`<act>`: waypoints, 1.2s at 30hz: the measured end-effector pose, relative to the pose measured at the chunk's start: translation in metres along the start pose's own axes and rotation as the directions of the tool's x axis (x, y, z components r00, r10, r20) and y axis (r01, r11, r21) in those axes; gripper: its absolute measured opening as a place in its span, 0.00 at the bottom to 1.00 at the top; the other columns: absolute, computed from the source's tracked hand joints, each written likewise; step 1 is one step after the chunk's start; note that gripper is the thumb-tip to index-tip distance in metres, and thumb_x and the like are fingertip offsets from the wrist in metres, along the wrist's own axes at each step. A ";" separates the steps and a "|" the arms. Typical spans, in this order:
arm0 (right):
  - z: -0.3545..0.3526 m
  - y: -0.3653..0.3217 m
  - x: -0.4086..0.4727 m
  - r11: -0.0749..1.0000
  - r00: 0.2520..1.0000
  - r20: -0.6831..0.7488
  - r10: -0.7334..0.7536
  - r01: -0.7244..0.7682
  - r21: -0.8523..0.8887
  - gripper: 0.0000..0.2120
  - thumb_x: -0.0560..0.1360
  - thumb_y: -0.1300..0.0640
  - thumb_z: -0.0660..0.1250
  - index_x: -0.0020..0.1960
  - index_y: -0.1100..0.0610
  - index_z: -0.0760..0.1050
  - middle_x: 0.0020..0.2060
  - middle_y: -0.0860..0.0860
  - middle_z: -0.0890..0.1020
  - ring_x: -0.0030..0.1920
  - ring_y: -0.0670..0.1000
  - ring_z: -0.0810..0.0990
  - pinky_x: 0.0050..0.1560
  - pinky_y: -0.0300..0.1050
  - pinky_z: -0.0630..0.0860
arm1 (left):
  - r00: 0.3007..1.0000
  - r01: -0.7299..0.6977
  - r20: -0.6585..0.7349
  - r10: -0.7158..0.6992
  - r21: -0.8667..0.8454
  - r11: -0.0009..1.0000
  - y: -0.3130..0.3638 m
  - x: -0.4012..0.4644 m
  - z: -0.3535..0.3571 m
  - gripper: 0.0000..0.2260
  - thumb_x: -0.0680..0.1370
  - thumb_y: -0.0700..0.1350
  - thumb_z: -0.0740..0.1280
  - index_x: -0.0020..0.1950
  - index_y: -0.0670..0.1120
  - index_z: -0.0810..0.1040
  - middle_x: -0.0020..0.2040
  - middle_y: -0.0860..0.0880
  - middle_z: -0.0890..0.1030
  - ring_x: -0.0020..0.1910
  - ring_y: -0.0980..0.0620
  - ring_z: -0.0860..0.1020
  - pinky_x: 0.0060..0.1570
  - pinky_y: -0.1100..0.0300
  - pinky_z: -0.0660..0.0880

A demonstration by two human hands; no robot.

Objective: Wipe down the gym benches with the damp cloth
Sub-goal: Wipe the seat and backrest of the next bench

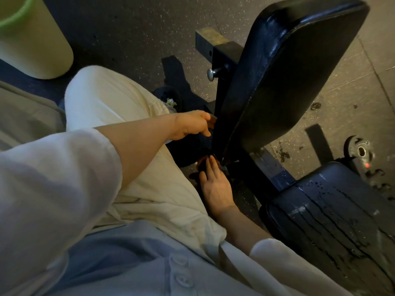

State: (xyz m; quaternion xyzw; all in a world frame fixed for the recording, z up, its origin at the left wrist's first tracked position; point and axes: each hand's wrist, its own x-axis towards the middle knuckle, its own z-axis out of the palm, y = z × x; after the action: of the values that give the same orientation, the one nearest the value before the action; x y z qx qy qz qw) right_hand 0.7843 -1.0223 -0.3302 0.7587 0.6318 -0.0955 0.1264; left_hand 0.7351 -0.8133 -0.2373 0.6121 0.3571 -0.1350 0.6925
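Both hands work low at the near edge of the raised back pad (284, 67), where it meets the frame. The left hand (192, 124) curls its fingers round something dark at the pad's lower edge, apparently the damp cloth (192, 146), though the shadow there makes the cloth hard to tell from the upholstery. The right hand (215, 184) lies with fingers nearly straight, its tips touching the same dark mass just under the pad's corner, gripping nothing that shows. To do this step well, the cloth should probably be drawn along the whole edge and round the corner with steady pressure, since grime gathers in that seam. The seat pad (333, 214) to the right already glistens with streaks and droplets. A steel adjustment pin (213, 73) juts from the frame (222, 48) above the left hand and could catch a knuckle. A pale bucket (36, 41) with a green rim stands on the speckled floor (128, 26) behind the person's knee (102, 97).
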 end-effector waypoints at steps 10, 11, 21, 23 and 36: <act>-0.001 0.031 -0.033 0.997 0.977 0.212 0.019 -0.033 0.064 0.21 0.69 0.59 0.73 0.61 0.57 0.77 0.64 0.58 0.76 0.67 0.60 0.73 0.56 0.51 0.76 | 1.000 0.009 0.027 -0.009 0.014 1.000 0.004 -0.003 -0.004 0.20 0.77 0.31 0.61 0.67 0.46 0.73 0.65 0.47 0.76 0.66 0.50 0.70 0.62 0.56 0.66; -0.002 0.033 -0.039 0.973 0.979 0.199 0.048 -0.091 0.212 0.22 0.72 0.61 0.69 0.66 0.55 0.73 0.66 0.55 0.74 0.66 0.59 0.73 0.57 0.50 0.75 | 1.000 0.007 0.025 -0.008 0.017 1.000 0.005 -0.003 -0.004 0.20 0.78 0.31 0.60 0.67 0.46 0.73 0.63 0.49 0.76 0.64 0.51 0.71 0.60 0.57 0.66; -0.043 -0.013 0.043 -0.878 0.348 0.822 0.450 0.003 0.479 0.08 0.72 0.71 0.67 0.46 0.60 0.76 0.42 0.57 0.81 0.45 0.58 0.81 0.56 0.54 0.78 | 1.000 0.014 -0.006 -0.014 0.001 1.000 0.006 -0.006 0.002 0.19 0.77 0.31 0.61 0.66 0.45 0.73 0.59 0.48 0.77 0.63 0.50 0.72 0.62 0.56 0.68; -0.051 -0.011 0.059 -0.958 0.281 0.918 0.279 0.154 0.244 0.07 0.75 0.71 0.63 0.43 0.61 0.74 0.43 0.56 0.79 0.45 0.56 0.79 0.56 0.49 0.76 | 1.000 0.017 -0.004 -0.017 -0.006 1.000 0.005 -0.006 0.002 0.19 0.77 0.32 0.61 0.66 0.46 0.74 0.62 0.47 0.77 0.64 0.50 0.72 0.64 0.54 0.67; -0.046 -0.019 0.069 -0.929 0.282 0.891 0.355 0.216 0.302 0.09 0.73 0.72 0.65 0.43 0.60 0.76 0.42 0.58 0.80 0.45 0.56 0.80 0.43 0.46 0.79 | 1.000 0.006 0.010 -0.006 -0.008 1.000 0.003 -0.002 0.001 0.14 0.77 0.33 0.62 0.58 0.49 0.75 0.60 0.47 0.77 0.62 0.48 0.74 0.63 0.52 0.71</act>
State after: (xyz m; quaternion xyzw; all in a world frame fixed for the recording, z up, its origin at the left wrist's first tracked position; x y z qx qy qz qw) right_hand 0.7779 -0.9402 -0.3084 0.5254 -0.4489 -0.3024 -0.6565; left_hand 0.7359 -0.8139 -0.2332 0.6075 0.3560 -0.1384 0.6965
